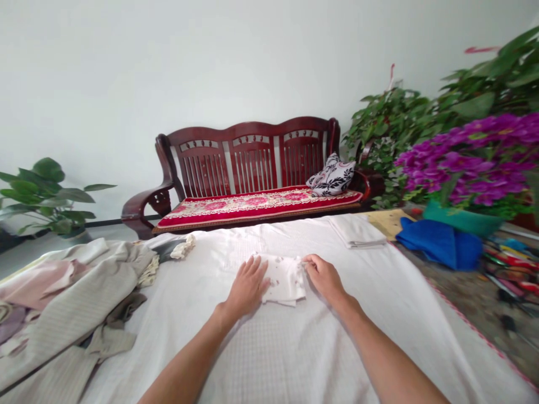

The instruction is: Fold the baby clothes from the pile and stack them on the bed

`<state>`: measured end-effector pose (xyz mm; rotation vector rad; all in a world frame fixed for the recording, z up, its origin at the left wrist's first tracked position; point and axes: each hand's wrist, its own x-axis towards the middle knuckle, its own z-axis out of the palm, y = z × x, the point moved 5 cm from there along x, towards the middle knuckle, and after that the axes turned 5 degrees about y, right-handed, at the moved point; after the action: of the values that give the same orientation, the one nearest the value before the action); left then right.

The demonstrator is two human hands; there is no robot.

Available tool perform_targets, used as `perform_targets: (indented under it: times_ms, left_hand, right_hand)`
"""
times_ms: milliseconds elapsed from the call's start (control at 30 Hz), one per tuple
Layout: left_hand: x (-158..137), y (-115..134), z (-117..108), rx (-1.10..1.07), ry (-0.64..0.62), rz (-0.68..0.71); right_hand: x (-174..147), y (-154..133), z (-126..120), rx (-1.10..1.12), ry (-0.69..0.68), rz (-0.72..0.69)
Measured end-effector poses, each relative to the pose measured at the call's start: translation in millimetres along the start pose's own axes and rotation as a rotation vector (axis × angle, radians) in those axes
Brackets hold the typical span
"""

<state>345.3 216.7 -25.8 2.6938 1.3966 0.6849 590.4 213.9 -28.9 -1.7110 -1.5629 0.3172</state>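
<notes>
A small white garment (283, 276) with a sparse printed pattern lies folded on the white cloth (261, 348) in front of me. My left hand (248, 283) rests flat on its left side, fingers stretched out. At the opposite side, the thumb and fingers of my right hand (323, 275) pinch its upper right edge. What kind of garment it is cannot be made out from the folds. Farther back on the right lies a folded white piece of fabric (357, 230), apart from both hands.
A loose heap of clothes (88, 292) covers the left side. Beyond the cloth stands a wooden bench (252, 163) with a red floral seat cover and a patterned cushion (332, 177). On the right are blue fabric (442, 244), purple flowers (471, 157) and assorted clutter.
</notes>
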Motion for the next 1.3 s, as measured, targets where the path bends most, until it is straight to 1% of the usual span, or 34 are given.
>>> perform_targets:
  times_ms: [67, 133, 200, 267, 300, 367, 467, 500, 567, 667, 767, 833, 967, 1067, 1133, 1167, 1200, 1300]
  left_hand:
    - [-4, 1, 7, 0.081, -0.033, 0.004]
    - [-7, 1, 8, 0.127, -0.054, 0.015]
    - [-8, 3, 6, 0.146, -0.073, 0.025]
    - [-7, 11, 1, 0.14, -0.079, 0.046]
    - [-6, 17, -1, 0.129, -0.076, 0.06]
    - [-5, 34, -3, 0.092, -0.064, 0.095]
    - [-1, 56, 0, 0.045, -0.032, 0.081]
    - [-1, 61, 2, 0.034, -0.026, 0.064]
    - [1, 66, 7, 0.015, -0.021, 0.024]
    - [4, 62, 12, -0.044, -0.027, -0.016]
    - [8, 51, 10, -0.166, -0.004, -0.048]
    - [10, 42, 8, -0.274, 0.02, -0.115]
    - [14, 23, 6, -0.446, 0.039, -0.307]
    - [15, 15, 6, -0.523, 0.075, -0.365]
    - [13, 12, 7, -0.534, 0.075, -0.383]
    - [13, 14, 7, -0.526, 0.061, -0.356]
    - [12, 17, 7, -0.507, 0.041, -0.297]
    - [5, 35, 9, -0.376, -0.021, -0.05]
  right_hand:
    - [-1, 0, 1, -0.054, -0.071, 0.06]
    - [-2, -2, 2, -0.073, -0.112, 0.078]
    - [-3, -6, 3, -0.058, -0.118, 0.077]
    - [-2, -8, 4, 0.002, -0.109, 0.087]
    - [-1, -9, 6, 0.061, -0.105, 0.107]
    - [0, -10, 9, 0.252, -0.105, 0.184]
    - [0, -13, 16, 0.574, -0.14, 0.302]
    - [0, -15, 17, 0.64, -0.153, 0.324]
    - [-1, -16, 19, 0.686, -0.165, 0.348]
    - [-1, -13, 19, 0.668, -0.158, 0.365]
    - [0, -6, 20, 0.668, -0.162, 0.357]
    - [2, -3, 21, 0.63, -0.166, 0.319]
    - [6, 5, 23, 0.527, -0.151, 0.26]
    - [6, 7, 24, 0.463, -0.134, 0.229]
    - [6, 6, 22, 0.416, -0.109, 0.198]
    - [6, 6, 21, 0.396, -0.094, 0.185]
    - [7, 6, 20, 0.378, -0.077, 0.174]
    - [8, 10, 18, 0.342, -0.054, 0.176]
